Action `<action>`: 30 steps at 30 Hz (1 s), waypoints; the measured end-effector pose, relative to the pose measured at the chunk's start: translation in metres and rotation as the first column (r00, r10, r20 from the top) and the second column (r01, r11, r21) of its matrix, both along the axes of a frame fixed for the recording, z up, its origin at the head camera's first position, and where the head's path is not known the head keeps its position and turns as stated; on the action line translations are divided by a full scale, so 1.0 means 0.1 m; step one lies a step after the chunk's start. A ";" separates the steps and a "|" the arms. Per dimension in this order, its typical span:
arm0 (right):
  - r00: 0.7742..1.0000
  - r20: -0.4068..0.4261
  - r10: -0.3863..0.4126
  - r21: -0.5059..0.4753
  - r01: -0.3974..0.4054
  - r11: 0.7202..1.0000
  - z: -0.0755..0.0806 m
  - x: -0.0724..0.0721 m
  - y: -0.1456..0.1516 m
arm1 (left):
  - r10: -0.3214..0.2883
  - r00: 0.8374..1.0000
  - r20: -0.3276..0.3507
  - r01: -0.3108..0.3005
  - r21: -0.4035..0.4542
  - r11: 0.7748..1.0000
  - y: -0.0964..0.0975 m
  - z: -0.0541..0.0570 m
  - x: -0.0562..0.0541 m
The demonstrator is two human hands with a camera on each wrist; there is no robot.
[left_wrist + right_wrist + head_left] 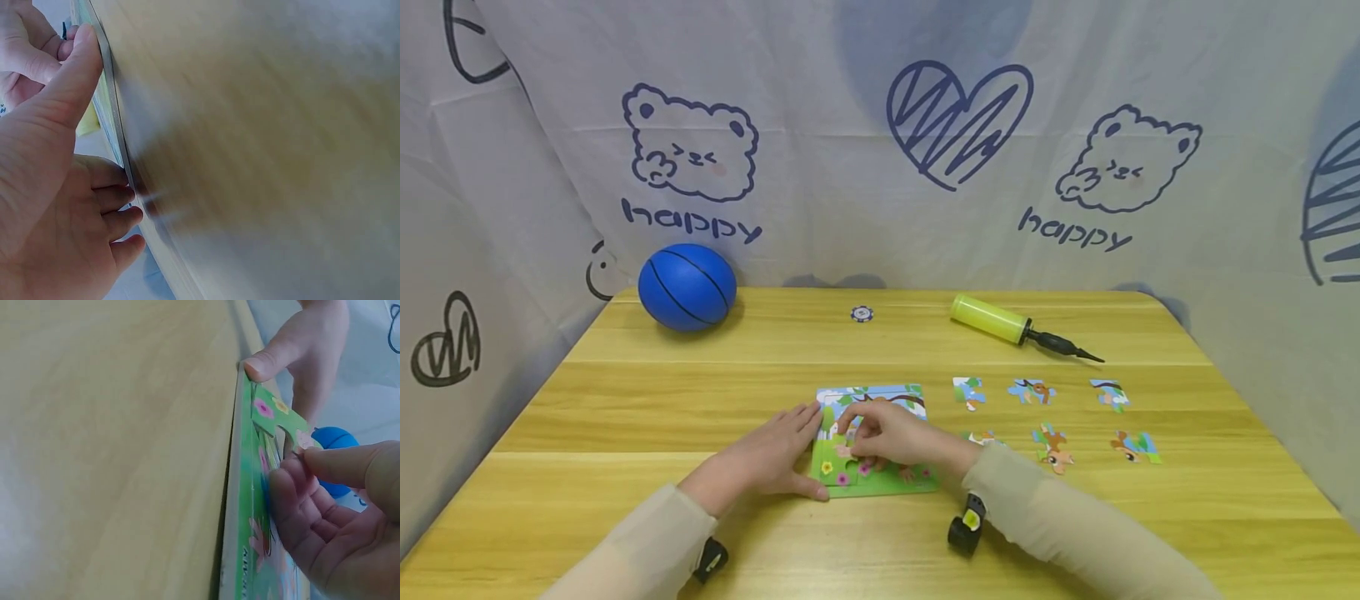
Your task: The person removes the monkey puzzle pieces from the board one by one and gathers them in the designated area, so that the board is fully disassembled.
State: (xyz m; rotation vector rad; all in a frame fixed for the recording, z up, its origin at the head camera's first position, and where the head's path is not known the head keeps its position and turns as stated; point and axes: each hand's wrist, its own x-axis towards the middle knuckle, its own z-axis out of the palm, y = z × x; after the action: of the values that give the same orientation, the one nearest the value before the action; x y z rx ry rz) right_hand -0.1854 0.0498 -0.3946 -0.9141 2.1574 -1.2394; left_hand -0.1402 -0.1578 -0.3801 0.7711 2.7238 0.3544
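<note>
A picture puzzle board (887,487) lies on the table between the hands. My right hand (891,433) pinches a green puzzle piece (278,411) with flowers on it between thumb and fingertips. In the right wrist view that piece is tilted up from the board's lower left corner, one end close to the frame. My left hand (775,450) rests along the board's left edge, its fingers fairly straight and its thumb (84,53) at the near corner. Part of the board's picture is hidden under my right hand.
Several loose puzzle pieces (1052,450) lie in two rows to the right, one partly behind the right forearm. Farther back are a blue ball (687,287), a poker chip (862,314) and a yellow hand pump (992,319). Printed cloth (835,167) hangs behind the table.
</note>
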 end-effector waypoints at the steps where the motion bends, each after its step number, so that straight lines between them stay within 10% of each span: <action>1: 1.000 0.013 -0.004 -0.013 0.004 1.000 0.00 0.00 0.01 | 0.000 1.000 0.002 0.000 0.001 1.000 0.00 0.00 0.00; 30: 0.974 0.215 -0.073 0.089 0.055 0.994 0.07 0.26 1.63 | 0.003 1.000 0.017 -0.003 -0.005 1.000 0.00 0.00 0.00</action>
State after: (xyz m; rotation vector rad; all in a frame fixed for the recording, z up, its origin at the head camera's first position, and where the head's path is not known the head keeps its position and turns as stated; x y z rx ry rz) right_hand -0.1599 0.2128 -0.3879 -0.6467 2.0605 -1.2104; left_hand -0.1401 -0.1580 -0.3802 0.7590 2.7097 0.3528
